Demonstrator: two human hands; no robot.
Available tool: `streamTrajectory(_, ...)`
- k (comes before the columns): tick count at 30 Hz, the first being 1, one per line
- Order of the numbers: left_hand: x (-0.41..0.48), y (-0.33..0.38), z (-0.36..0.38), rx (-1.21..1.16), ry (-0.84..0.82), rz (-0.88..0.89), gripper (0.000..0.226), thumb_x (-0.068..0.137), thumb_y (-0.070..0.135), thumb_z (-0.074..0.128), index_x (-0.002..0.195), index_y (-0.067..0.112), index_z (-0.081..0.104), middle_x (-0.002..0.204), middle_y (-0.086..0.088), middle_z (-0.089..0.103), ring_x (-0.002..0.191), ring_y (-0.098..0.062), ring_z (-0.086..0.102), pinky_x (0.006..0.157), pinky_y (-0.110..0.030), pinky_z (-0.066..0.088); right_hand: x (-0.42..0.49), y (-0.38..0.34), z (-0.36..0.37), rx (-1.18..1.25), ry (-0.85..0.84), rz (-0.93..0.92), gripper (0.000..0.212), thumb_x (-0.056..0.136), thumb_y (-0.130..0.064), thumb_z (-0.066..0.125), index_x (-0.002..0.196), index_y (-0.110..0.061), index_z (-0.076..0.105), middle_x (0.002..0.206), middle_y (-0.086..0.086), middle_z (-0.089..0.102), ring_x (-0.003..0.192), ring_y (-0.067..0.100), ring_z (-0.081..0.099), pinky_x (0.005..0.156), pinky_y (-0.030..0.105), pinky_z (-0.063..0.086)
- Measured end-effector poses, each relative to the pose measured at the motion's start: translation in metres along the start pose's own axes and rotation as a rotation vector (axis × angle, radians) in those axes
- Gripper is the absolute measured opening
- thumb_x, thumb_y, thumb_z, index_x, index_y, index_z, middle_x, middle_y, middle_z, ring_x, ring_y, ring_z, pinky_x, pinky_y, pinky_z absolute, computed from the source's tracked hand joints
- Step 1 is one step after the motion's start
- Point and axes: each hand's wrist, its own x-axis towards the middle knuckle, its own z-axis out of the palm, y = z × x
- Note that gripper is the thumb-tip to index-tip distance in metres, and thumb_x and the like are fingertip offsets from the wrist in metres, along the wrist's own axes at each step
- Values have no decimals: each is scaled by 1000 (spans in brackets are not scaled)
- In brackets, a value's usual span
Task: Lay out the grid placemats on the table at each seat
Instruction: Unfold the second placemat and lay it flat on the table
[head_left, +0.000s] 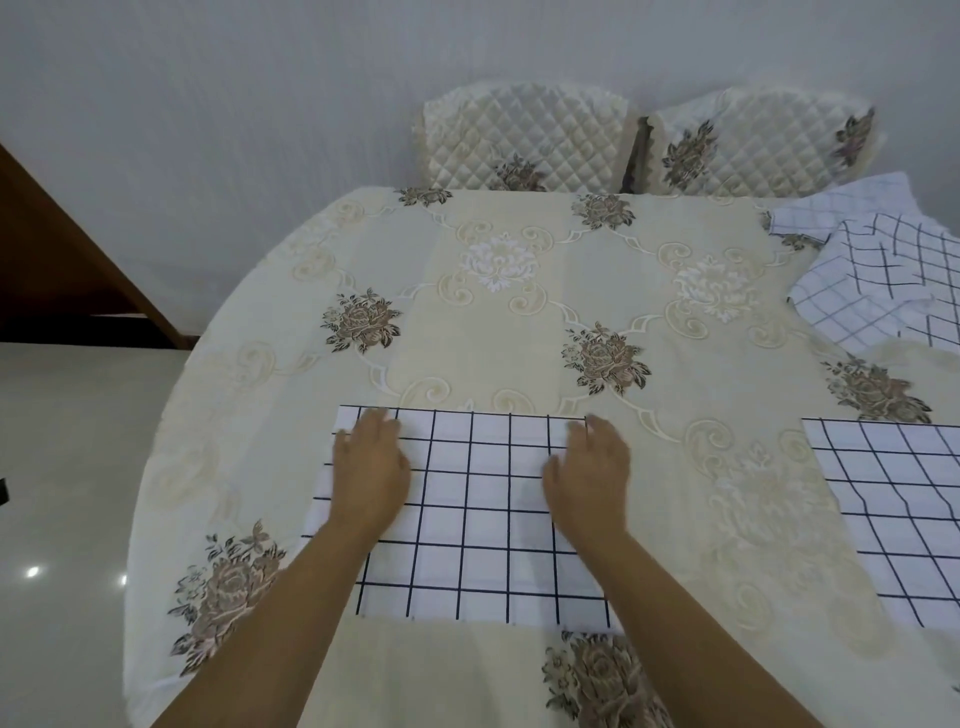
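A white grid placemat (467, 519) with dark lines lies flat on the table (467, 322) right in front of me. My left hand (370, 470) rests flat on its far left part, fingers straight. Over the mat's far right corner lies my right hand (589, 475), palm down and fingers straight. A second grid placemat (898, 514) lies flat at the right edge of view. Further back on the right, a loose pile of grid placemats (883, 270) sits crumpled on the table.
The round table wears a cream cloth with brown rose motifs. Two quilted chair backs (524, 140) (753, 140) stand against the wall at the far side. A pale tiled floor (67, 467) and a dark wooden piece (62, 249) lie to the left.
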Motion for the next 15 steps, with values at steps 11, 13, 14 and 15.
streamTrajectory(11,16,15,44,160,-289,111,79,74,51,-16,148,29,-1,156,10,-11,144,-13,-10,112,-54,3,11,-52,52,-22,-369,-278,53,85,-39,31,126,-18,57,134,-1,56,121,24,55,87,51,50)
streamTrajectory(13,16,6,42,138,-262,50,79,73,56,-14,148,32,-1,156,11,-10,144,-13,-9,112,-56,2,15,-36,50,-40,-348,-245,59,86,-45,28,133,-18,51,141,-2,48,128,27,48,94,54,44)
streamTrajectory(14,17,-1,41,149,-252,22,78,74,57,-13,148,33,-1,156,10,-10,144,-13,-9,112,-55,3,17,-27,48,-36,-356,-216,62,86,-47,24,138,-18,43,147,-2,40,134,28,39,99,55,38)
streamTrajectory(15,17,-7,39,170,-245,-4,76,76,58,-11,148,34,-1,157,10,-9,145,-13,-8,112,-55,4,19,-15,46,-24,-361,-180,66,86,-49,19,142,-19,35,152,-2,30,139,29,29,105,56,31)
